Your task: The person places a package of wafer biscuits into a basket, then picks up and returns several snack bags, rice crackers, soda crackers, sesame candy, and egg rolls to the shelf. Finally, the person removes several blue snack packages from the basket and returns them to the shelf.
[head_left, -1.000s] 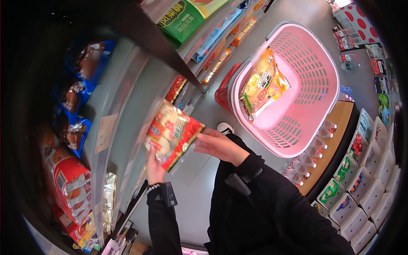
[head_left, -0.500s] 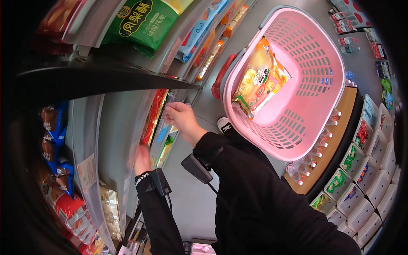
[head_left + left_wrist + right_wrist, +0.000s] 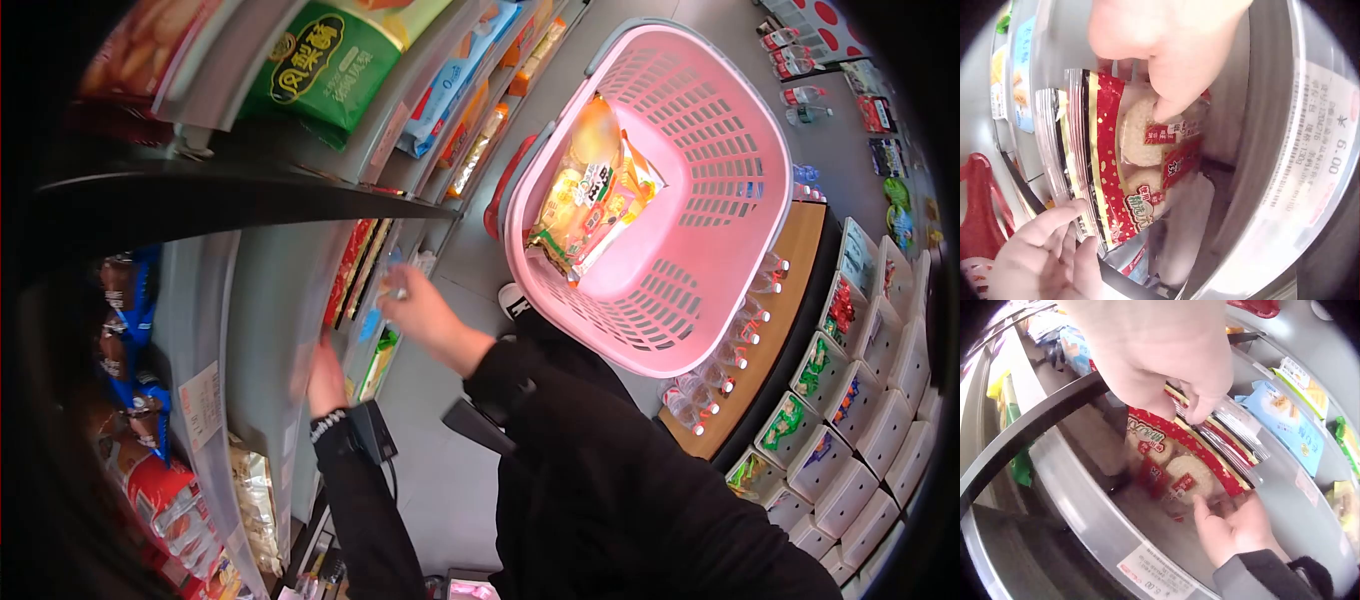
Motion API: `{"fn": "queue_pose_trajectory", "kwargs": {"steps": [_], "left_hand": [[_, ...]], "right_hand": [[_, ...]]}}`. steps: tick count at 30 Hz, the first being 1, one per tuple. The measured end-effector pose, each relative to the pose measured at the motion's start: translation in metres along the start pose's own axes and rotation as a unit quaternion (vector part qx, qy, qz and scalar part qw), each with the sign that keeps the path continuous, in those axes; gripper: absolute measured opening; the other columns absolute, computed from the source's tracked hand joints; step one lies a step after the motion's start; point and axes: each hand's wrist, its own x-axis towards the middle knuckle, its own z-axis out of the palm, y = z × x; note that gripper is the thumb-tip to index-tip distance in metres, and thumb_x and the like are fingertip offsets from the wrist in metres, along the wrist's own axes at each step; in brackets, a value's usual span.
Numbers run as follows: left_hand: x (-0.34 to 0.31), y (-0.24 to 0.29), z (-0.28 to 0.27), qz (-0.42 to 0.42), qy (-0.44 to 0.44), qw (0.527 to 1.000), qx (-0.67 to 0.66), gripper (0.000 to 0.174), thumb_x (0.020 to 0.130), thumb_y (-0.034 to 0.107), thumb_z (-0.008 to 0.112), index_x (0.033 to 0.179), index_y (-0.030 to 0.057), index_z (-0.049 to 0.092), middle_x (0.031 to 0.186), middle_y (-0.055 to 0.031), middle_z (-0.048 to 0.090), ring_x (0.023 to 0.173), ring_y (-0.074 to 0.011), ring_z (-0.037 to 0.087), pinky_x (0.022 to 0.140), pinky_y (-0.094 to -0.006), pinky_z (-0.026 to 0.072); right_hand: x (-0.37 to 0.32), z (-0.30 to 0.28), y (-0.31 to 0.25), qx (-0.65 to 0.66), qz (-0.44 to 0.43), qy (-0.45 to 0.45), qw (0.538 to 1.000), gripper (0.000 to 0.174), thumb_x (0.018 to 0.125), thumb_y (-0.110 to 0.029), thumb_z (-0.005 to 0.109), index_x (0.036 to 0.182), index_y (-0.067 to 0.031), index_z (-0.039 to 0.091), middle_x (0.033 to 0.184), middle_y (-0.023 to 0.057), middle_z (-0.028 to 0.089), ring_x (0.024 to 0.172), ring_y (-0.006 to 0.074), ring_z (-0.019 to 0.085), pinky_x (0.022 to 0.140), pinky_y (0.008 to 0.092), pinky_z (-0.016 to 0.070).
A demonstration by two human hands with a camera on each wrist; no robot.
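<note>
My left hand [image 3: 1179,50] holds one end of a red clear-windowed packet of round rice crackers [image 3: 1141,137], thumb on its front and fingers partly hidden behind it. The packet stands on edge inside the shelf, its crimped gold-and-black edge toward the aisle. Pressed against it is a second packet, of which mainly the crimped edge [image 3: 1052,137] shows. My right hand [image 3: 1166,369] is by the other end, fingers loosely bent. One fingertip comes right at the crimped edge in the left wrist view; in the head view this hand is blurred.
A clear shelf lip with a price label [image 3: 1155,572] fronts the packets. A dark shelf divider [image 3: 250,195] crosses above. A pink basket [image 3: 690,325] holding snack bags [image 3: 590,205] stands to the right. Bottles [image 3: 700,390] line a wooden ledge [image 3: 800,250] beyond it.
A second ago both hands held the rice cracker packet out before the shelf. It now stands inside the shelf, left hand still on it. The right hand has shifted slightly since half a second ago.
</note>
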Motion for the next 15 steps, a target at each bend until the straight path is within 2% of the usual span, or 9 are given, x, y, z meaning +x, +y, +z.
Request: {"fn": "queue_pose_trajectory", "kwargs": {"steps": [2, 4, 6, 8, 9, 10, 12, 13, 15], "left_hand": [[-0.022, 0.006, -0.001, -0.015, 0.031, 0.999, 0.019, 0.039, 0.08, 0.014, 0.054, 0.115, 0.0046, 0.04, 0.113, -0.0068, 0.044, 0.103, -0.0168, 0.041, 0.089, -0.0344, 0.0334], [-0.064, 0.018, 0.01, -0.047, 0.047, 0.997, 0.034, 0.038, 0.08, 0.013, 0.053, 0.115, 0.0039, 0.039, 0.109, -0.0059, 0.045, 0.1, -0.0157, 0.043, 0.085, -0.0342, 0.0342], [-0.101, 0.021, 0.01, -0.075, 0.028, 0.996, 0.027, 0.031, 0.082, 0.009, 0.049, 0.111, 0.0025, 0.041, 0.107, -0.0061, 0.047, 0.096, -0.0147, 0.045, 0.082, -0.0326, 0.036], [-0.132, 0.021, 0.012, -0.079, 0.017, 0.997, 0.014, 0.028, 0.082, 0.008, 0.047, 0.109, 0.0013, 0.042, 0.105, -0.0078, 0.048, 0.094, -0.0153, 0.047, 0.081, -0.0318, 0.0381], [-0.145, 0.021, 0.015, -0.095, -0.025, 0.995, 0.008, 0.026, 0.083, 0.008, 0.046, 0.107, 0.0009, 0.043, 0.101, -0.0084, 0.05, 0.09, -0.0152, 0.049, 0.079, -0.0306, 0.0402], [-0.154, 0.021, 0.021, -0.111, -0.067, 0.992, 0.003, 0.024, 0.083, 0.008, 0.045, 0.105, 0.0005, 0.044, 0.098, -0.009, 0.052, 0.085, -0.0152, 0.051, 0.077, -0.0295, 0.0422], [-0.169, 0.027, 0.037, -0.119, -0.09, 0.989, 0.016, 0.023, 0.084, 0.008, 0.044, 0.105, 0.0002, 0.044, 0.094, -0.0096, 0.053, 0.082, -0.0154, 0.052, 0.076, -0.0288, 0.0432], [-0.174, 0.03, 0.044, -0.132, -0.114, 0.984, 0.034, 0.023, 0.084, 0.009, 0.044, 0.105, -0.0001, 0.045, 0.091, -0.0102, 0.054, 0.079, -0.0155, 0.054, 0.076, -0.0282, 0.0441], [-0.18, 0.034, 0.059, -0.133, -0.122, 0.983, 0.039, 0.022, 0.084, 0.009, 0.044, 0.104, -0.0006, 0.045, 0.092, -0.0112, 0.054, 0.079, -0.0163, 0.053, 0.077, -0.0302, 0.0434]], "right_hand": [[-0.036, -0.015, -0.02, -0.098, -0.061, -0.105, 0.988, 0.044, 0.073, -0.009, 0.054, 0.113, 0.0021, 0.04, 0.106, 0.0131, 0.05, 0.084, 0.0194, 0.054, 0.073, 0.0279, 0.0434], [-0.076, -0.044, -0.063, -0.208, -0.116, -0.233, 0.943, 0.031, 0.075, -0.011, 0.055, 0.103, 0.0003, 0.049, 0.098, 0.0111, 0.053, 0.078, 0.0167, 0.055, 0.068, 0.0269, 0.0442], [-0.106, -0.077, -0.111, -0.209, -0.084, -0.291, 0.93, 0.021, 0.077, -0.012, 0.055, 0.095, -0.0016, 0.054, 0.089, 0.0094, 0.056, 0.077, 0.0139, 0.055, 0.066, 0.0253, 0.0439], [-0.116, -0.11, -0.129, -0.293, -0.138, -0.208, 0.923, 0.017, 0.077, -0.012, 0.056, 0.091, -0.0027, 0.057, 0.077, 0.0067, 0.057, 0.07, 0.012, 0.055, 0.064, 0.0239, 0.0435], [-0.114, -0.126, -0.134, -0.282, -0.116, -0.158, 0.939, 0.016, 0.077, -0.012, 0.056, 0.09, -0.0024, 0.057, 0.075, 0.0057, 0.056, 0.069, 0.0125, 0.054, 0.062, 0.024, 0.0431], [-0.112, -0.135, -0.145, -0.334, -0.12, -0.084, 0.931, 0.015, 0.074, -0.008, 0.056, 0.087, -0.0013, 0.057, 0.075, 0.0062, 0.055, 0.069, 0.013, 0.053, 0.062, 0.0244, 0.0429], [-0.094, -0.156, -0.142, -0.504, -0.214, -0.005, 0.837, 0.032, 0.065, 0.001, 0.055, 0.097, -0.0031, 0.052, 0.096, 0.0107, 0.052, 0.075, 0.023, 0.055, 0.066, 0.0301, 0.0445], [-0.085, -0.161, -0.139, -0.505, -0.218, -0.004, 0.835, 0.032, 0.065, 0.001, 0.055, 0.097, -0.0031, 0.052, 0.096, 0.0107, 0.052, 0.075, 0.023, 0.055, 0.066, 0.0301, 0.0445], [-0.063, -0.17, -0.124, -0.6, -0.318, -0.02, 0.734, 0.039, 0.067, 0.002, 0.051, 0.105, -0.0055, 0.048, 0.102, 0.0108, 0.048, 0.08, 0.027, 0.054, 0.069, 0.0328, 0.0449]]}}
